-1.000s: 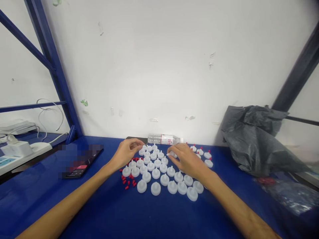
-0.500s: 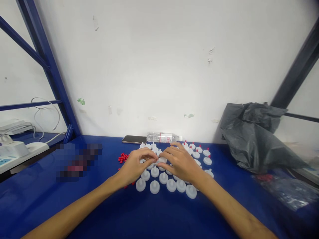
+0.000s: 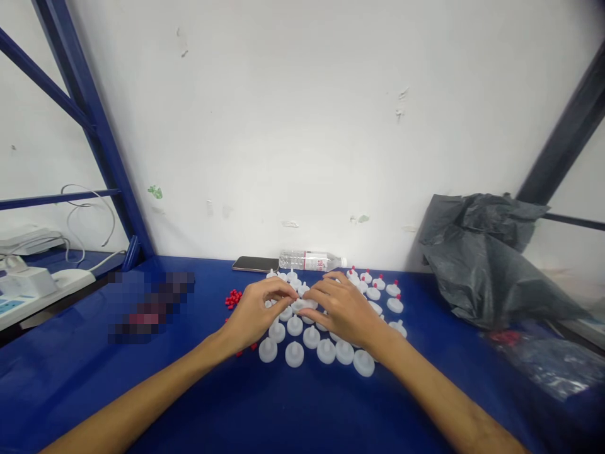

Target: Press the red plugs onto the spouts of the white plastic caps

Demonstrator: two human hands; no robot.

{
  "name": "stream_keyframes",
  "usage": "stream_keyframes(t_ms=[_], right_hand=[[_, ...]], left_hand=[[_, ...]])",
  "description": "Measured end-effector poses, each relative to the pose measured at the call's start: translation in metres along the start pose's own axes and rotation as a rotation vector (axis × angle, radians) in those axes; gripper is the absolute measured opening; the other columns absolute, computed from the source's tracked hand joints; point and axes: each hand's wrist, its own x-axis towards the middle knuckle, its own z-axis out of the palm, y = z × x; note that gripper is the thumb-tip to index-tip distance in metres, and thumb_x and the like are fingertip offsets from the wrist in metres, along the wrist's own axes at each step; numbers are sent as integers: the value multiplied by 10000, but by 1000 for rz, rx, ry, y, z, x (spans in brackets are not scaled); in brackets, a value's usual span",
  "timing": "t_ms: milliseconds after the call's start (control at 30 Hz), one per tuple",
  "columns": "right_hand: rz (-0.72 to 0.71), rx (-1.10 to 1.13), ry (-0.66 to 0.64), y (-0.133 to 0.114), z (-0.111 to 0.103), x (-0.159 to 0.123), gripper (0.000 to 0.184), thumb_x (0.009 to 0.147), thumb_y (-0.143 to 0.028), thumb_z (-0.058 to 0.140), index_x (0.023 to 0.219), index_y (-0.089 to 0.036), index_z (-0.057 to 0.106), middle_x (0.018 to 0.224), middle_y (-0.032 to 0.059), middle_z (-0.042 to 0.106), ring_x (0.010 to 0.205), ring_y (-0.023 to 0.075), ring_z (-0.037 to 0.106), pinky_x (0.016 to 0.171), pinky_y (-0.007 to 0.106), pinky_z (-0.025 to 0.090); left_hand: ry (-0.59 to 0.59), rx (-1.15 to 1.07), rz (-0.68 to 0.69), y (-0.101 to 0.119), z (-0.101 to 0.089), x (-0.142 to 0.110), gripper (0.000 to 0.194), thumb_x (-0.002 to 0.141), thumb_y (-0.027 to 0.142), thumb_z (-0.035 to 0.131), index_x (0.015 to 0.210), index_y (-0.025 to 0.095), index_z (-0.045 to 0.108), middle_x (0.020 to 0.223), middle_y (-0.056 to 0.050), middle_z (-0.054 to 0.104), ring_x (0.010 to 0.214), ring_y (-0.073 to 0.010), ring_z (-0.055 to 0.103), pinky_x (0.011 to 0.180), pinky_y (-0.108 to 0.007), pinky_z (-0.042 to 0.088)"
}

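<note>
My left hand is closed in a pinch, thumb against forefinger, on what looks like a small red cap, mostly hidden by the fingertips. Facing it, my right hand curls its thumb and fingers around a white spout lid, partly covered by the hand. Below and around both hands, several white spout lids stand spout up on the blue table. Behind my right hand, several lids wear red tips. A pile of loose red caps lies left of my left hand.
Along the wall lie a dark phone and a clear plastic bottle on its side. At right sit a grey plastic bag and a clear bag. A power strip is at far left, beside a blue metal frame.
Both hands stay almost in place, fingertips close together over the lids. The whole view has shifted very slightly; the red at the left fingertips shows less than before.
</note>
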Motion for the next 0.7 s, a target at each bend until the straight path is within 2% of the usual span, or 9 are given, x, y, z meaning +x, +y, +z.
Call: stream_keyframes(t_ms=[133,233,333,500,600,700], right_hand=[[-5,-20,14,-2,1,1,259,987,-415,595,933,-176,679,810,9,736,751,178,661,864,386,455],[-4,-36,22,-3,2,1,230,975,-397,616,959,-175,676,835,24,742,771,193,671,839,384,486],[60,-23,30,-6,2,0,223,944,-395,661,1031,-189,667,910,42,753,810,211,689,785,367,530],[169,133,53,-10,2,0,252,967,-376,617,1153,-209,649,1052,82,734,856,198,718,730,327,603],[171,177,94,-11,1,0,253,958,-359,630,1177,-236,666,1070,82,728,873,205,721,754,353,632],[136,156,110,-11,0,0,219,960,-346,626,1130,-224,688,1039,90,724,849,205,712,753,362,639]], left_hand=[[7,-39,-5,-3,3,-1,105,898,276,685,906,202,759,940,-54,746,898,-194,703,824,-305,568],[26,-16,-25,-8,5,-2,155,893,307,698,989,207,766,992,-61,765,919,-208,724,863,-328,585],[21,82,-38,-10,4,-3,219,900,349,690,1045,206,773,1006,-71,781,891,-219,731,849,-344,585],[-32,324,-25,-5,-1,-1,243,961,382,606,1000,217,779,919,-42,778,754,-191,672,741,-317,516],[-70,407,49,-4,-2,-2,255,1000,367,541,999,223,751,924,-37,757,826,-197,654,776,-309,479],[-92,420,63,-7,1,-4,267,1022,356,486,998,220,714,923,-37,729,859,-200,639,780,-308,455]])
